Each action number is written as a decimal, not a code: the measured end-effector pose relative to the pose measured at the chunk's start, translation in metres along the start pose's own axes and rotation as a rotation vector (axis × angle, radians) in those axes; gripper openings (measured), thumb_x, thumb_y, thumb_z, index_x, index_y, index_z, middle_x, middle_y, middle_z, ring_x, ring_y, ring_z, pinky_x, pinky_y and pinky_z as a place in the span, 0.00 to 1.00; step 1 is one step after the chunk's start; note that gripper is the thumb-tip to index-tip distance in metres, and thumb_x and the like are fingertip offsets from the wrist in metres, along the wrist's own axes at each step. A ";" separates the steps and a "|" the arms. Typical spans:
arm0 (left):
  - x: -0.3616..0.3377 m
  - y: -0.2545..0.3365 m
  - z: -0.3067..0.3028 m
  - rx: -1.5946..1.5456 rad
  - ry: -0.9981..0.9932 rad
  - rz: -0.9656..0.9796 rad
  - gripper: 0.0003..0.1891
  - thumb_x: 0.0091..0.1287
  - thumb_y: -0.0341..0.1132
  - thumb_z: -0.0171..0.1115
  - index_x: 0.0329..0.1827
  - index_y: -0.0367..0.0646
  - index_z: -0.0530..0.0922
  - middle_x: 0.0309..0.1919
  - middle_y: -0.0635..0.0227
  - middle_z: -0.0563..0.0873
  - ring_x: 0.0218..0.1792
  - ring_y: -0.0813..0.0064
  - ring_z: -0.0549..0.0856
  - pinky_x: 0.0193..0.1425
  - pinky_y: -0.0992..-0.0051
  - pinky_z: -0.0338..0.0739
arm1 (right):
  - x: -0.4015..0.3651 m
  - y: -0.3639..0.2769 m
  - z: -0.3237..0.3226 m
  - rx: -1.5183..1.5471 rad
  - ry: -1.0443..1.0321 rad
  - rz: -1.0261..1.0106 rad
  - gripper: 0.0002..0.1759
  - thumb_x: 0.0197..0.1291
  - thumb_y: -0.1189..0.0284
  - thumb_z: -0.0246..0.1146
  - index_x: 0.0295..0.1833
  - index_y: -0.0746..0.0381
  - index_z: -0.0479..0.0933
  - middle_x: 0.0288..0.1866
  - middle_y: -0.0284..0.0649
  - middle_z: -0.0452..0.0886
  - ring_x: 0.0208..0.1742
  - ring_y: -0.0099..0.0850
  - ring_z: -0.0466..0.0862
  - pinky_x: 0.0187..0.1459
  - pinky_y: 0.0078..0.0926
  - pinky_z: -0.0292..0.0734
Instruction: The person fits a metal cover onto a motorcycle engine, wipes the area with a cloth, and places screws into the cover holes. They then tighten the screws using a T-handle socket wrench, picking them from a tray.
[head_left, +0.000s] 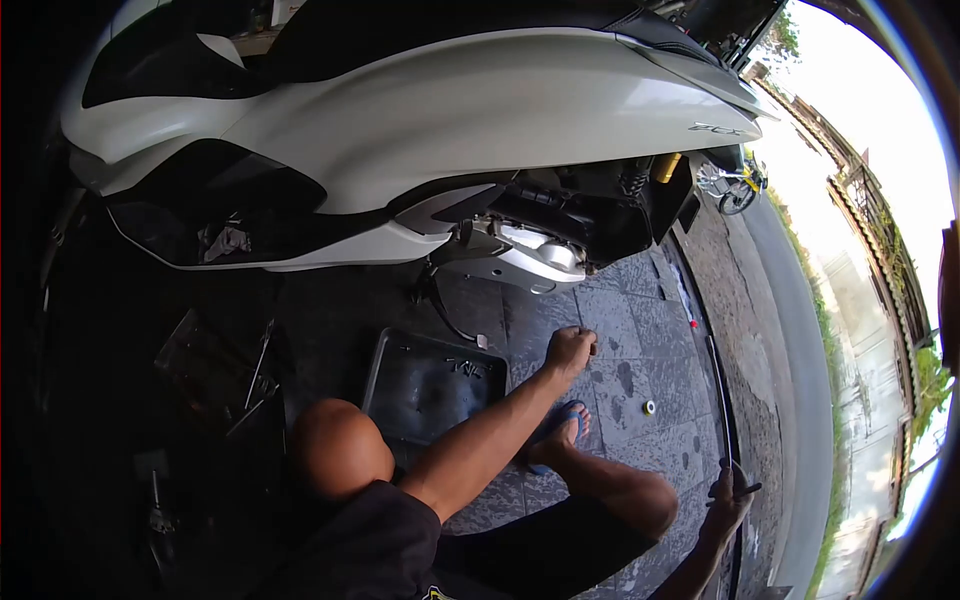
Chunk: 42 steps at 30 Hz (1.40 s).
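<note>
My left hand point(572, 352) is closed in a fist above the tiled floor, just right of a black tray point(375, 375). Whether anything small is inside its fingers is hidden. Several dark bolts point(465, 368) lie in the tray. At the lower right, my right hand point(728, 508) is closed around a dark thing whose kind I cannot make out, beside the floor's edge. Across the top stands a white scooter point(480, 110), its engine area point(550, 252) exposed above my left hand. A cable with a pale connector point(482, 341) hangs down near the tray.
A small roll point(649, 408) lies on the tiles point(610, 330). Tools and a dark open case point(215, 370) sit in shadow at left. My knees point(340, 448) flank my left arm. Beyond the floor's edge run a road point(800, 350) and a parked yellow motorcycle point(740, 190).
</note>
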<state>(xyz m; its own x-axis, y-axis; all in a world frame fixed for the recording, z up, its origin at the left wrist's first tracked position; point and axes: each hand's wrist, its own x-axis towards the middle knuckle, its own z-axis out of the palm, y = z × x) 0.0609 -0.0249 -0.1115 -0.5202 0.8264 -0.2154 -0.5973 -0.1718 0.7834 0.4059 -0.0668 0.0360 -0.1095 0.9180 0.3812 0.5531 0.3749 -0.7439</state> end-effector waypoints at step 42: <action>0.197 -0.096 -0.047 -0.331 -0.206 -0.185 0.16 0.67 0.30 0.59 0.58 0.38 0.80 0.38 0.70 0.86 0.24 0.81 0.62 0.27 0.79 0.56 | 0.019 0.166 0.318 0.631 -0.310 0.238 0.16 0.63 0.69 0.64 0.54 0.65 0.80 0.23 0.46 0.77 0.29 0.44 0.79 0.41 0.38 0.69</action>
<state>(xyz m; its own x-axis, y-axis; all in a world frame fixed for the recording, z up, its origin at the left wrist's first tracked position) -0.0124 0.1290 -0.2565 -0.2732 0.9434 -0.1879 -0.8502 -0.1455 0.5060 0.2329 0.0539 -0.2554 -0.3257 0.9430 0.0678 0.0213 0.0790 -0.9966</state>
